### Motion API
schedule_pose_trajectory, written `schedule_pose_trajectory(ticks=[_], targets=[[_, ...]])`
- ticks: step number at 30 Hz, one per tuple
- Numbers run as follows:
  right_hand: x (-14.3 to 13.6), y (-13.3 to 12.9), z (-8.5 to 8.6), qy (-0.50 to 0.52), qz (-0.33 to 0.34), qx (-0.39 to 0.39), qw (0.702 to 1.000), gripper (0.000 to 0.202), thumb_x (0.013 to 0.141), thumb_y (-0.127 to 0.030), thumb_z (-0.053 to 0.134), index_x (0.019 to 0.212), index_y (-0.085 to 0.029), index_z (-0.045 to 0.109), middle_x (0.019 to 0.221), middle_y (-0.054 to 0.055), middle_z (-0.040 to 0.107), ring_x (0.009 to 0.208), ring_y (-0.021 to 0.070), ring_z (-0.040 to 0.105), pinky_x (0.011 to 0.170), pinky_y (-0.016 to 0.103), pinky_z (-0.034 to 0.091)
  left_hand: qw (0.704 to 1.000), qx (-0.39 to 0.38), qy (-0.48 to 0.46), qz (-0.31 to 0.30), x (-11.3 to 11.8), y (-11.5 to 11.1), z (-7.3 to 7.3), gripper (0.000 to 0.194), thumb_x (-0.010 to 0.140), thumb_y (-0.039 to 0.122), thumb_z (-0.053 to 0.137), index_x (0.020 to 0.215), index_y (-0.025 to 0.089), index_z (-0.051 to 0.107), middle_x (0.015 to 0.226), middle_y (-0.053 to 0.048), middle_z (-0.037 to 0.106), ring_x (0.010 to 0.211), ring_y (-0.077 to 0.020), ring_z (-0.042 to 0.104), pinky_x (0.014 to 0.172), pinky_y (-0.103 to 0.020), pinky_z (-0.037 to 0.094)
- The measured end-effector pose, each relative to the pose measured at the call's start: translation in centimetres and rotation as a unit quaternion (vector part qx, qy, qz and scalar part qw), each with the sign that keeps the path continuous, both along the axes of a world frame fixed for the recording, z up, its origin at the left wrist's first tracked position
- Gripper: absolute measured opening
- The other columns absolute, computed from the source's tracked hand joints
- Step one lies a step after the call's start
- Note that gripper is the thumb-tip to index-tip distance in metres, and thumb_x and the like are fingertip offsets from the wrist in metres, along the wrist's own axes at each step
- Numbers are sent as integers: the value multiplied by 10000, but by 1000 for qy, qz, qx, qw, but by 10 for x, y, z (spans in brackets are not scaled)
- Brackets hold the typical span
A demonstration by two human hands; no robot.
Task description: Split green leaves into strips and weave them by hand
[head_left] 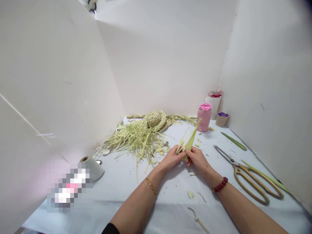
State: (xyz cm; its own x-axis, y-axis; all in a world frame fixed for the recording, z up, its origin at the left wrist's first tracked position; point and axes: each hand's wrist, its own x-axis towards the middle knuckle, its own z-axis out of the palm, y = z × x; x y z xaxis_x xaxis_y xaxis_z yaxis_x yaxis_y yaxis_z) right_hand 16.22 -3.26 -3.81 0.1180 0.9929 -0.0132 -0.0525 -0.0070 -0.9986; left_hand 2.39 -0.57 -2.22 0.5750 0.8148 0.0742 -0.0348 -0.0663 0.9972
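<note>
Both my hands meet over the middle of the white table. My left hand (175, 156) is closed on the lower left of a pale yellow-green leaf (192, 138), with thin split strips rising beside its fingers. The same leaf's base is pinched by my right hand (198, 158); its broad pointed tip stands up and leans right. Fingers hide the bottom of the leaf. Behind and left of my hands lies a loose heap of shredded green strips (136, 138), with a braided straw coil (156, 119) at its back.
Gold-handled scissors (237, 165) lie open at the right, near a green leaf piece (233, 141). A pink bottle (204, 118), a white cup (214, 105) and a small cup (222, 119) stand at the back right. A white roll (94, 167) is at the left.
</note>
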Motion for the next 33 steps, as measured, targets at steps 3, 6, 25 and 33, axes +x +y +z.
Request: schedule_pose_trajectory(ticks=[3,6,25,33], targets=[[1,3,-1,33,-16,-12,999,147,667,-258,584,759,-146,609,525,-19,579,420,103,494,385,203,385,999,37,-2,27,1,2,-4,218,737,295,666,840,163,527,737,-7,578,677,-113,523,668,-232,399],[3,8,-5,50,-37,17,998,199,615,-215,624,799,-142,639,656,8,658,507,117,546,452,213,427,997,45,21,62,1,3,-6,185,717,282,666,776,150,552,717,-1,554,643,-102,476,632,-227,370],[92,22,17,201,-357,72,910,158,561,-230,644,661,-186,531,628,-41,587,571,95,551,529,205,484,993,8,120,17,-5,4,-2,167,661,274,610,671,178,474,603,51,424,522,-68,335,486,-203,241],[66,14,22,164,-316,62,932,268,696,-431,614,826,-204,553,770,6,644,650,134,598,523,234,497,993,3,66,101,-4,6,1,194,713,309,629,704,180,485,534,68,375,476,-66,284,480,-214,221]])
